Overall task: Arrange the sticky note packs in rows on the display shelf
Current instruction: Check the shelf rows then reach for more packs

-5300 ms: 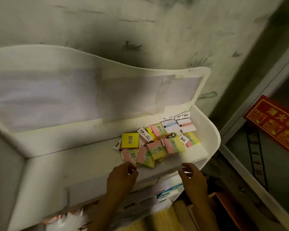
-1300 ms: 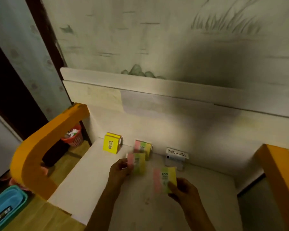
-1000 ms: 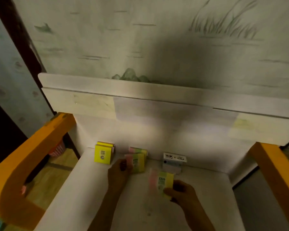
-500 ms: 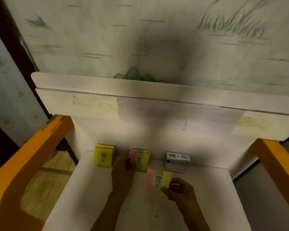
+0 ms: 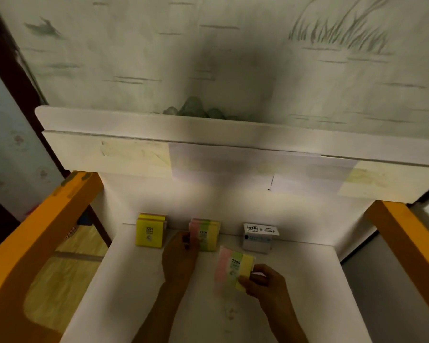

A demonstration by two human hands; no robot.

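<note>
So there are three little stacks lined up along the back wall of the white display shelf (image 5: 307, 293): one yellow stack (image 5: 149, 233) on the left marked 2207, one pink-green-yellow stack (image 5: 208, 235) in the middle, and one white pack (image 5: 257, 237) on the right, all standing upright with gaps between them. I can't tell how many packs sit in each stack, they're too tight together. My left hand (image 5: 180, 258) has its fingers (image 5: 186, 240) curled onto the lower left corner of the middle stack. My right hand (image 5: 264, 283) is pinching one more striped pack (image 5: 232, 269), marked 2209, at its lower right corner, held upright just in front of the row, between the middle stack and the white one. Two orange side rails (image 5: 47, 231), one each side.
</note>
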